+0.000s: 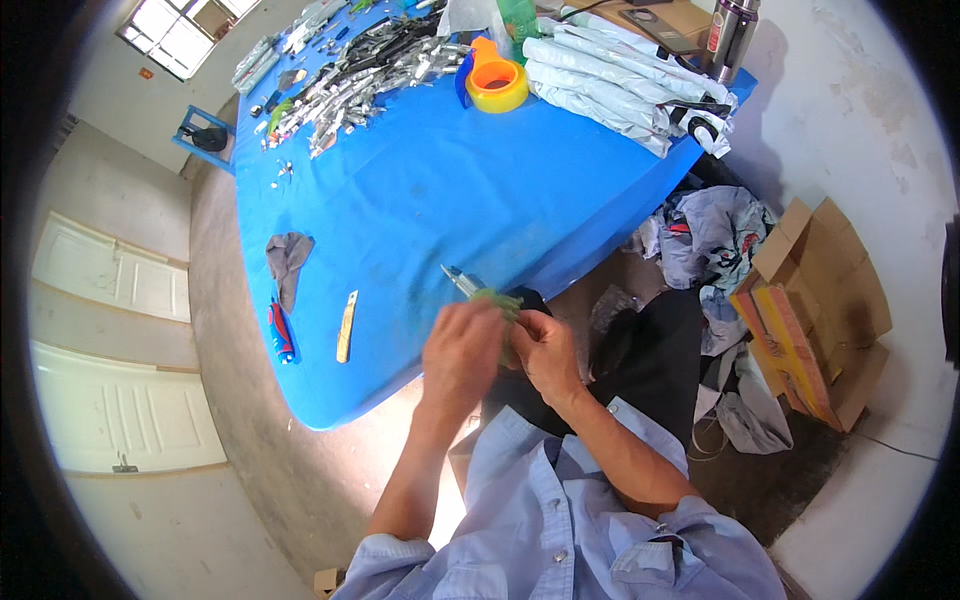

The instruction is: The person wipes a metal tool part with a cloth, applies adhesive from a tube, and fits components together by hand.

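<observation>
Over the near edge of the blue-covered table (400,215), both hands are close together. A slim silver pointed piece (460,281), shaped like a pen, sticks out beyond my left hand (463,348) with its tip toward the far left. That hand is curled and slightly blurred, and its fingertips are hidden. Beside it, my right hand (547,352) pinches at a crumpled green piece (503,301) with thumb and forefinger. Whether the green and silver pieces are joined cannot be made out.
Left on the table lie a grey cloth (288,262), a red-and-blue handled tool (280,332) and a yellowish strip (347,327). Farther back are silver pieces (370,90), a yellow tape roll in an orange dispenser (497,85), white plastic bags (605,85) and a steel flask (731,40). An open carton (835,310) stands right.
</observation>
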`<state>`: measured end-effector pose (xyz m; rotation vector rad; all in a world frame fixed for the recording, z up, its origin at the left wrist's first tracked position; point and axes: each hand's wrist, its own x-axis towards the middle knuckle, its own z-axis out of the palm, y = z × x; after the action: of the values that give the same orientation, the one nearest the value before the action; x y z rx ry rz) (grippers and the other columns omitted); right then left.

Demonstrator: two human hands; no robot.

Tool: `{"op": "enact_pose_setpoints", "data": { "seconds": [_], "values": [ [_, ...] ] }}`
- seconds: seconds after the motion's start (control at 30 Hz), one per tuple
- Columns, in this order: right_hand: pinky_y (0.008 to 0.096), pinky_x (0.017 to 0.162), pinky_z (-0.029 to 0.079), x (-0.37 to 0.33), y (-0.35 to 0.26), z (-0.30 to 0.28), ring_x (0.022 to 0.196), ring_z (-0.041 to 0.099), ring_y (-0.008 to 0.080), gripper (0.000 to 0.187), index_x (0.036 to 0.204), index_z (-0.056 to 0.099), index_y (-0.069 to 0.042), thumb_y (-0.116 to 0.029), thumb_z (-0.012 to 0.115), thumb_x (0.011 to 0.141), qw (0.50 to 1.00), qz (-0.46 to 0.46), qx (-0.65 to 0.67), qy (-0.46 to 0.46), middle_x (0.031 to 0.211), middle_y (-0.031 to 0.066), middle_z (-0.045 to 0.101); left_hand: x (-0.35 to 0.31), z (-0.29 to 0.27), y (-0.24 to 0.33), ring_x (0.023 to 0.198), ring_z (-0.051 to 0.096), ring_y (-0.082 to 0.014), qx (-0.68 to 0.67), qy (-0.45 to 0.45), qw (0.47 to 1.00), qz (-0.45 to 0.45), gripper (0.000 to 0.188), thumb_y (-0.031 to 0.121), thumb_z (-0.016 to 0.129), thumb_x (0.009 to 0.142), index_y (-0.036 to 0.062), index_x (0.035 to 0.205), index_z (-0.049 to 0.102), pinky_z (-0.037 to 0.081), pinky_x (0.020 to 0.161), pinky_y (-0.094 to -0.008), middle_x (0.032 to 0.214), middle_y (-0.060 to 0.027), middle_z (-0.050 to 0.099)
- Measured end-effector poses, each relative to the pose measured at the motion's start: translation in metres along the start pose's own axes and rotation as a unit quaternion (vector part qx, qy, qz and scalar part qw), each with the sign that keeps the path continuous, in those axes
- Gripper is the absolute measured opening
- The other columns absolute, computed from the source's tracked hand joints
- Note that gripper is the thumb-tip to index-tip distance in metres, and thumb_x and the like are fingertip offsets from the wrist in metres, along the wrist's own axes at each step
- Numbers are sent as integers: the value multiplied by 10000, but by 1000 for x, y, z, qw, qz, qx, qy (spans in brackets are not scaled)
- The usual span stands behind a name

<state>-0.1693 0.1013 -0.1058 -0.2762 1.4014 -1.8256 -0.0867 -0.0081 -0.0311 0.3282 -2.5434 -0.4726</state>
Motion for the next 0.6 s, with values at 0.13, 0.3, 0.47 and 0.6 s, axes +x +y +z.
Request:
{"op": "enact_pose_setpoints", "data": {
  "seconds": [0.13, 0.3, 0.47, 0.6],
  "values": [
    [256, 603, 527, -1, -3, 2, 691, 685, 116, 212, 1089, 718, 43, -141, 649, 1008, 996, -23, -78, 27, 853, 80, 737, -1, 3, -3, 984, 680, -348, 35, -9, 999, 9, 136, 29, 740, 871, 20, 1006, 731, 562, 846, -420, 1093, -140, 731],
    [258, 612, 538, -8, -12, 4, 702, 689, 116, 211, 1092, 719, 42, -137, 662, 994, 998, 21, -45, 27, 852, 80, 741, 18, 4, -32, 944, 667, -351, 73, 21, 997, 15, 100, 36, 711, 882, 26, 982, 718, 551, 835, -432, 1058, -133, 728],
    [260, 642, 554, -13, -17, 9, 730, 698, 122, 215, 1101, 714, 51, -127, 666, 991, 999, 18, -29, 14, 871, 81, 744, 29, -3, -53, 934, 672, -352, 94, 55, 993, -38, 80, 46, 707, 900, 25, 975, 727, 542, 835, -437, 1028, -136, 737],
    [264, 683, 560, -14, -15, 3, 762, 701, 124, 220, 1107, 707, 64, -116, 676, 984, 999, -17, -37, 29, 892, 87, 747, 24, -8, -53, 947, 692, -338, 60, 123, 986, -94, 84, 33, 724, 884, 17, 965, 741, 553, 830, -422, 1036, -141, 746]
  ]
}}
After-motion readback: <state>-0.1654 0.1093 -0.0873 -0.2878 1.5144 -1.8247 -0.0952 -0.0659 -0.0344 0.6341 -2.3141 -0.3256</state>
